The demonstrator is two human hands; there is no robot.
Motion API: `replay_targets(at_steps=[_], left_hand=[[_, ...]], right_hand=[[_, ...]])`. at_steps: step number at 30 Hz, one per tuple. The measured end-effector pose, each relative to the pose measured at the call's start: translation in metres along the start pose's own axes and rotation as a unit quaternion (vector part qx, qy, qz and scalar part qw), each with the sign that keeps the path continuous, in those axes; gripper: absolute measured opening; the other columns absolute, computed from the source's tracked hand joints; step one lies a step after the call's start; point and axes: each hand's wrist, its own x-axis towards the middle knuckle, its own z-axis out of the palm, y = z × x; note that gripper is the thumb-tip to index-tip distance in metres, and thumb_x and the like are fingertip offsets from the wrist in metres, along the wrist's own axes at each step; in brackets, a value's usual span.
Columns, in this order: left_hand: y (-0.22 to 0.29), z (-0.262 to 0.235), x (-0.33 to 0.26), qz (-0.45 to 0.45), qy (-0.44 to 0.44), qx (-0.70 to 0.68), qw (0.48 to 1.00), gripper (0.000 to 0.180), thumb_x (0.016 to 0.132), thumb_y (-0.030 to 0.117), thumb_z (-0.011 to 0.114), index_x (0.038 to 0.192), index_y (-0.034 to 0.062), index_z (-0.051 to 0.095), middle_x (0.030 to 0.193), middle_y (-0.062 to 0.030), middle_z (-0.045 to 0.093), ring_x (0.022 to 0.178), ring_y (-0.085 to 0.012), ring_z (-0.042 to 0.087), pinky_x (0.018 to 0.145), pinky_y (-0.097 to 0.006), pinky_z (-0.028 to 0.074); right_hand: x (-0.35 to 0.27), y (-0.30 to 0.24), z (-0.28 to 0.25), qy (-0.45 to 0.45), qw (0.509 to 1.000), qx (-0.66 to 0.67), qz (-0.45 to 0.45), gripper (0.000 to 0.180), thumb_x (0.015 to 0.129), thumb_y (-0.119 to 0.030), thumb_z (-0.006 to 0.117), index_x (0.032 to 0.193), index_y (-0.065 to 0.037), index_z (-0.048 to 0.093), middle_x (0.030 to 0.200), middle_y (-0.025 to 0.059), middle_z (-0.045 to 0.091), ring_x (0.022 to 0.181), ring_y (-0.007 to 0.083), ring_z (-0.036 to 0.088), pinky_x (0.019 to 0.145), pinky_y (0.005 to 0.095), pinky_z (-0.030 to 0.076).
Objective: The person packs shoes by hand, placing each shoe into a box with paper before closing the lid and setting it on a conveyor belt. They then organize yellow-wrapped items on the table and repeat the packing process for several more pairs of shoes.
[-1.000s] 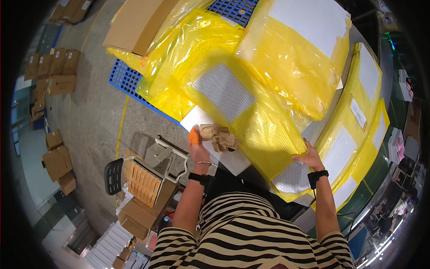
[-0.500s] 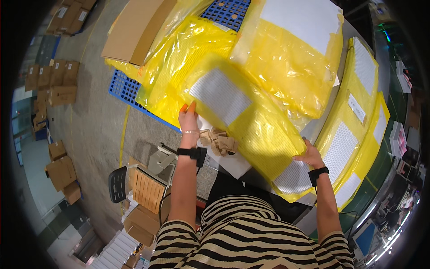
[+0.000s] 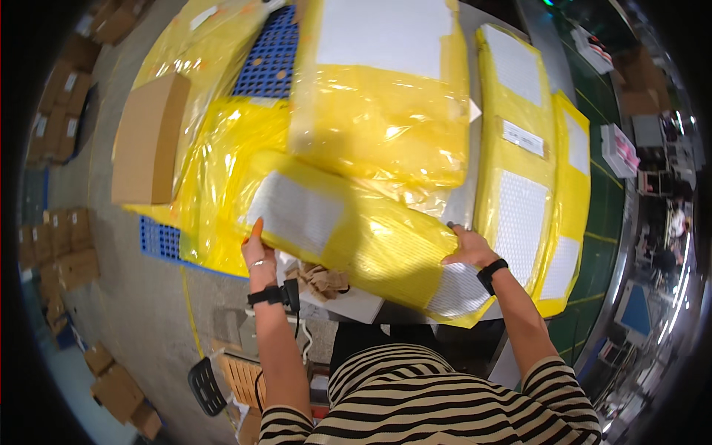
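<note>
A long flat package (image 3: 363,241) wrapped in yellow film, with a white textured patch near each end, lies slanted across in front of me. My left hand (image 3: 259,248) grips its near left edge beside one patch, thumb on top and the other fingers hidden under it. At the other end my right hand (image 3: 473,250) holds the edge near the second patch, some fingers out of sight. Below its near edge, crumpled brown paper pieces (image 3: 322,282) rest on a white sheet (image 3: 348,305). Beyond it lies a wide yellow film bag (image 3: 378,111) with a white panel.
Two long yellow packages, one with a white label (image 3: 523,137), the other farther right (image 3: 567,230), lie beside a green surface (image 3: 597,259). At left, a cardboard box (image 3: 144,144) sits on yellow film above a blue plastic pallet (image 3: 159,239). A slatted chair (image 3: 241,378) stands lower left.
My view has turned, so the surroundings have shifted left and rotated. The package now lies at a flatter slant in the picture, with both hands still on it.
</note>
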Motion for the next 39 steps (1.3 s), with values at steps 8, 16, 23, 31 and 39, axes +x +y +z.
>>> replay_targets(at_steps=[8, 16, 23, 31, 39], left_hand=[[-0.004, 0.039, -0.035, 0.158, -0.031, 0.124, 0.979, 0.038, 0.076, 0.001, 0.075, 0.110, -0.0006, 0.058, 0.106, -0.0081, 0.063, 0.093, -0.0205, 0.059, 0.082, -0.033, 0.049], [-0.008, 0.049, -0.073, 0.146, -0.047, 0.067, 0.986, 0.053, 0.078, -0.008, 0.068, 0.124, -0.0012, 0.042, 0.117, -0.0138, 0.056, 0.102, -0.0243, 0.056, 0.089, -0.035, 0.047], [-0.002, 0.074, -0.117, 0.162, -0.116, 0.011, 0.980, 0.046, 0.078, -0.008, 0.066, 0.119, -0.0005, 0.048, 0.115, -0.0128, 0.058, 0.098, -0.0240, 0.058, 0.085, -0.038, 0.050], [0.000, 0.105, -0.172, 0.162, -0.140, -0.001, 0.977, 0.038, 0.079, -0.004, 0.066, 0.116, -0.0001, 0.056, 0.110, -0.0103, 0.062, 0.093, -0.0227, 0.061, 0.083, -0.036, 0.050], [0.009, 0.212, -0.201, 0.146, -0.317, 0.021, 0.937, 0.050, 0.074, -0.010, 0.065, 0.121, 0.0003, 0.049, 0.112, -0.0115, 0.060, 0.098, -0.0231, 0.060, 0.086, -0.036, 0.050]], right_hand=[[-0.009, -0.007, -0.006, 0.037, 0.997, -0.041, -0.059, 0.092, 0.055, -0.038, 0.085, 0.128, 0.001, 0.046, 0.113, 0.0226, 0.061, 0.103, 0.0378, 0.060, 0.088, 0.0392, 0.047], [-0.054, -0.043, -0.014, 0.052, 0.998, -0.047, -0.009, 0.070, 0.059, -0.041, 0.082, 0.111, -0.006, 0.051, 0.084, 0.0192, 0.065, 0.082, 0.0385, 0.064, 0.072, 0.0451, 0.049], [-0.096, -0.061, -0.006, 0.108, 0.992, -0.030, -0.049, 0.062, 0.062, -0.039, 0.082, 0.103, -0.006, 0.050, 0.082, 0.0181, 0.065, 0.081, 0.0385, 0.063, 0.068, 0.0459, 0.047], [-0.136, -0.053, -0.007, 0.138, 0.990, -0.021, -0.005, 0.062, 0.059, -0.038, 0.084, 0.101, -0.006, 0.052, 0.080, 0.0172, 0.065, 0.079, 0.0371, 0.063, 0.068, 0.0440, 0.048], [-0.154, -0.046, -0.013, 0.185, 0.974, 0.108, 0.077, 0.073, 0.057, -0.037, 0.087, 0.111, -0.002, 0.052, 0.088, 0.0203, 0.066, 0.084, 0.0369, 0.066, 0.074, 0.0403, 0.052]])
